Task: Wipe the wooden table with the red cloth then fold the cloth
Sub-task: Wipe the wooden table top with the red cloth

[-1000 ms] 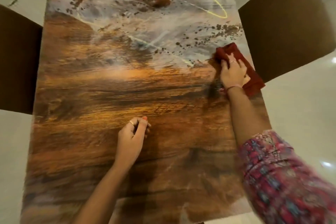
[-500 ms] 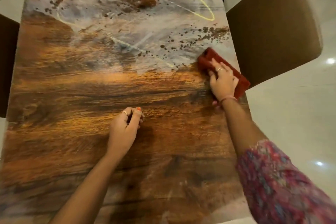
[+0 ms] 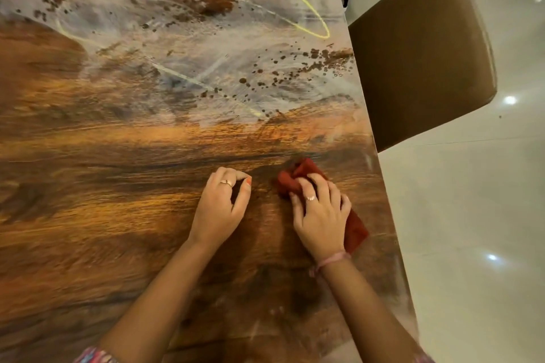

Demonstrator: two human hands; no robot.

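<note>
Wiping is judged to be under way: the red cloth (image 3: 298, 178), bunched, is pressed on the wooden table (image 3: 118, 215) near its right edge by the curled fingers of the right hand (image 3: 320, 219). The left hand (image 3: 222, 205), loosely curled, holds nothing. Folding is not yet done.

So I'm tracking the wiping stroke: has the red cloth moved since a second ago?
Yes. The red cloth has come toward the person along the table's right edge, away from the brown chair and the speckled patch.
</note>
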